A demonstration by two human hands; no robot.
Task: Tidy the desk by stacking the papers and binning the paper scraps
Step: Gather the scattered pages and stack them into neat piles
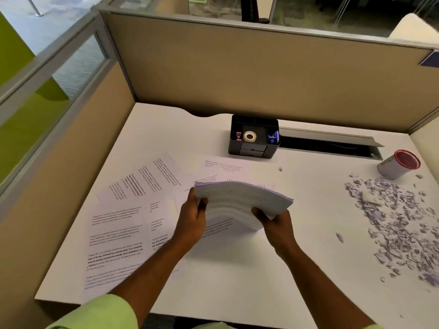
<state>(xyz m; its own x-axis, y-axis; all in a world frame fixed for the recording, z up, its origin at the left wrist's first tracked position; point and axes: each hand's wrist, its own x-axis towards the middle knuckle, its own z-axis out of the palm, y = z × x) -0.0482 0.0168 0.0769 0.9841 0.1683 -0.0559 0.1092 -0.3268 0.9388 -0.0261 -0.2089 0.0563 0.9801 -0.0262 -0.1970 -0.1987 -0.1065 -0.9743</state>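
A thick stack of printed papers [242, 200] is lifted above the middle of the white desk [237, 281], its near edge bending down. My left hand [192, 219] grips the stack's left edge. At the near right corner my right hand [273, 222] holds it with the thumb on top. Loose printed sheets [128, 217] lie spread over the desk's left half, and one more sheet [223, 166] shows behind the stack. A wide heap of small paper scraps [399, 224] covers the right side of the desk.
A black desk organiser [253, 136] with a tape roll stands at the back middle. Next to it lies an open cable slot [330, 143]. A small white bin with a red rim [399, 163] lies tipped at the back right. Beige partition walls [237, 74] close the back and left.
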